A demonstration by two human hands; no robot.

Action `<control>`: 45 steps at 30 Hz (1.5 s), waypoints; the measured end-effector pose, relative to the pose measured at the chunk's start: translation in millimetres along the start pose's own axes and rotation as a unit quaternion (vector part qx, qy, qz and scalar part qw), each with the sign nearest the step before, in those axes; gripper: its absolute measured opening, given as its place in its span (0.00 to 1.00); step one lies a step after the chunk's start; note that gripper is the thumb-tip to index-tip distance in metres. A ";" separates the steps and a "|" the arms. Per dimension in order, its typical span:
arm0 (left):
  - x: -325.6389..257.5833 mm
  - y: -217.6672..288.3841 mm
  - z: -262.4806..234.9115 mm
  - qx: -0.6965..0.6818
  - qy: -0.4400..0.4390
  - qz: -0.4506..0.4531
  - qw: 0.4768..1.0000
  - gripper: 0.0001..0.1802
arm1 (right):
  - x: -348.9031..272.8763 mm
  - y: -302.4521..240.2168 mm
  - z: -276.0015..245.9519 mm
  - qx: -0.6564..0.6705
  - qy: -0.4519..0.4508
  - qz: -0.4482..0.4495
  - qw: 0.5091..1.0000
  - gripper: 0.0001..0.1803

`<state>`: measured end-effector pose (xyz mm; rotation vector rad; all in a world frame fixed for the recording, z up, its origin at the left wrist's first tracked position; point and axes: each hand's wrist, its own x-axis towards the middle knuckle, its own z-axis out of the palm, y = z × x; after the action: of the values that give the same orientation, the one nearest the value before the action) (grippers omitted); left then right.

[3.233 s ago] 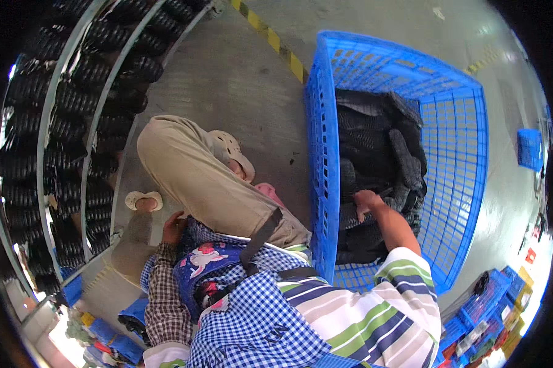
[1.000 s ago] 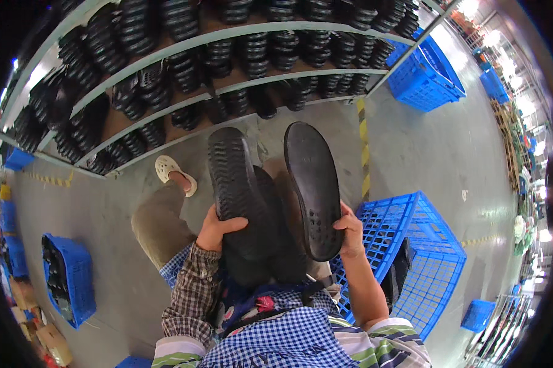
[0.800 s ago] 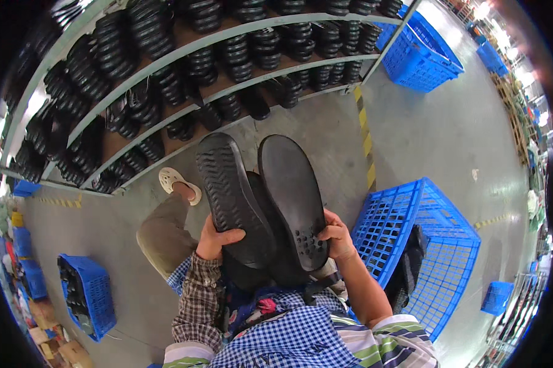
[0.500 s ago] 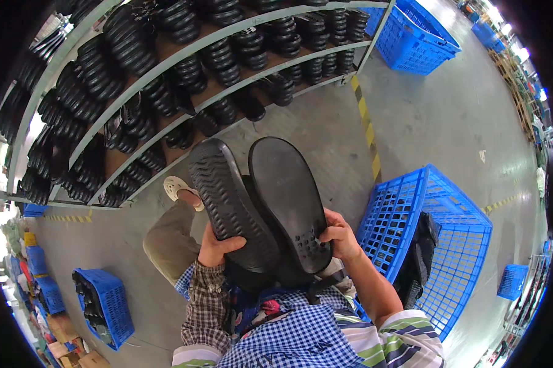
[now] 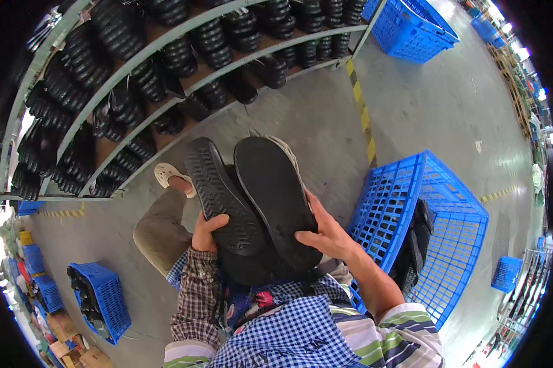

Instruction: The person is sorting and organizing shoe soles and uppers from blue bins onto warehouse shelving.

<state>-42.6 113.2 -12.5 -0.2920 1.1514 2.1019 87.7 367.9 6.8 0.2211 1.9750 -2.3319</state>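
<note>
My left hand point(image 5: 205, 232) is closed on a black shoe sole point(image 5: 221, 193) with a wavy tread facing up, its thumb across the lower part. My right hand point(image 5: 330, 232) grips the outer edge of a second black sole point(image 5: 271, 184), smooth side up, with the thumb pressed near its heel end. The two soles lie side by side, toes pointing away from me. More black material shows beneath and between them over my lap; how many pieces it is I cannot tell. A light edge shows behind the right-hand sole's toe.
A metal rack point(image 5: 166, 64) packed with stacked black soles point(image 5: 120, 37) stands ahead and to the left. Close by on the right is a blue plastic basket point(image 5: 384, 205) holding black pieces point(image 5: 416, 242). Other blue baskets stand at lower left point(image 5: 114, 300) and far right point(image 5: 411, 34).
My right hand has slid up along the edge of its sole. The right-hand sole's surface now looks darker, its heel holes mostly out of sight. The whole view has shifted slightly.
</note>
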 end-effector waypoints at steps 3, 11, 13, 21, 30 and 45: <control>-1.0 -2.6 -2.2 -0.001 0.002 0.033 0.999 0.30 | -6.5 -6.0 1.2 -0.073 -0.009 0.040 0.997 0.47; -3.8 -9.2 -8.4 -0.012 0.003 0.030 0.999 0.28 | -22.7 -6.0 -6.6 0.069 0.040 0.166 0.983 0.39; -4.0 -10.7 -11.7 -0.014 0.006 0.035 0.999 0.27 | -27.2 -7.1 -7.5 0.072 0.028 0.172 0.982 0.40; -7.5 -12.1 -15.4 -0.006 0.019 0.044 0.999 0.29 | -48.1 -21.4 -10.3 0.079 0.029 0.211 0.974 0.35; -6.5 -15.7 -27.6 0.000 0.031 0.050 0.998 0.33 | 54.5 5.8 -72.5 0.047 0.240 0.046 0.969 0.26; -9.2 -6.4 -24.5 -0.016 0.084 0.025 0.996 0.38 | 349.0 10.8 -179.9 0.028 0.241 -0.006 0.970 0.17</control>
<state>-34.9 91.3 -26.2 -0.4675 1.2350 2.1742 -244.2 555.2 -88.2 0.8566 2.0950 -2.5254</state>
